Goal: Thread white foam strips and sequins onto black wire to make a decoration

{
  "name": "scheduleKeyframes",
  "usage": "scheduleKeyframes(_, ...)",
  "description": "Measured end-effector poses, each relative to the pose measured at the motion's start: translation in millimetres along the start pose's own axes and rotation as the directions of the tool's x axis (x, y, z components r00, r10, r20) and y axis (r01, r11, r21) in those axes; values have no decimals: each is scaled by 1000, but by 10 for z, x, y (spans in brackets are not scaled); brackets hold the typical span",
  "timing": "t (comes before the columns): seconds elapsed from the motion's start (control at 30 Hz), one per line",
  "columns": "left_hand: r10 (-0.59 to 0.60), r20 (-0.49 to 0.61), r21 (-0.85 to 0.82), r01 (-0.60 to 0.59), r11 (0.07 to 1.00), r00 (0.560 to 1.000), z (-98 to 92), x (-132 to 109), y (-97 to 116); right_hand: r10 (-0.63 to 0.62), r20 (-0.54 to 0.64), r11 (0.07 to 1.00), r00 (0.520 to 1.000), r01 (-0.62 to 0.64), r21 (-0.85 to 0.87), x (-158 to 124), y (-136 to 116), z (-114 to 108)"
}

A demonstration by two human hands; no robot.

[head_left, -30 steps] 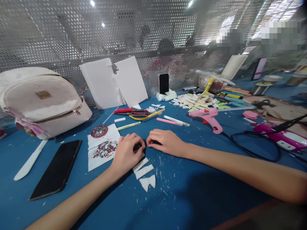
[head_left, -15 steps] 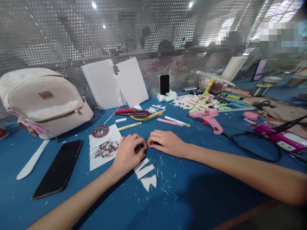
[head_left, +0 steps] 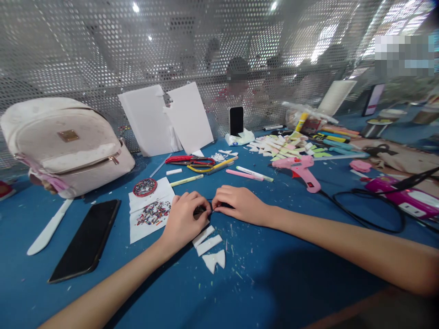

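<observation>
Low over the blue table, my left hand (head_left: pixel 185 215) and my right hand (head_left: pixel 242 204) meet almost fingertip to fingertip. Both are closed, thumbs pressed against fingers. A small dark thing shows in part under the left fingers and in the gap between the hands; its kind is hidden. Just below the left hand lie two white strips (head_left: pixel 209 245) and a white bow-shaped piece (head_left: pixel 214 261). Left of that hand, a white paper sheet (head_left: pixel 137 234) carries loose sequins or beads (head_left: pixel 153 213) and a round red-rimmed dish (head_left: pixel 144 187) full of similar bits.
A pink glue gun (head_left: pixel 302 171) with a black cord lies at right, near a magenta power strip (head_left: pixel 404 196). Behind the hands are red-handled pliers (head_left: pixel 181 159), markers (head_left: pixel 245 175) and paper scraps (head_left: pixel 284 145). A phone (head_left: pixel 85 240), white knife (head_left: pixel 48 230) and backpack (head_left: pixel 68 146) occupy the left.
The whole view has shifted very slightly. Both hands keep the same closed pose and place over the table.
</observation>
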State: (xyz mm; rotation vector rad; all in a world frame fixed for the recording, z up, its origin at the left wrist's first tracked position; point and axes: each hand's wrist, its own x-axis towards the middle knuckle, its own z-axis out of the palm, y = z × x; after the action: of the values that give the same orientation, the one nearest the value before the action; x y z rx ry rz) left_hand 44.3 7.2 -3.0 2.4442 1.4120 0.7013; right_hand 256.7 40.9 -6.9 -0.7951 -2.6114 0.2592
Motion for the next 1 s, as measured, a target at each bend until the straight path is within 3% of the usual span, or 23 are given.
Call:
scheduleKeyframes(0.53, 1, -24, -7, -2, 1000, 1000, 9, -17, -6, 26, -100, 994, 995, -14, 112, -72, -52, -65)
scheduleKeyframes(1.0, -4, -49, -8, 4, 1000, 999, -6, -19, 3, -34, -89, 997, 995, 40, 60, -95, -72, -66)
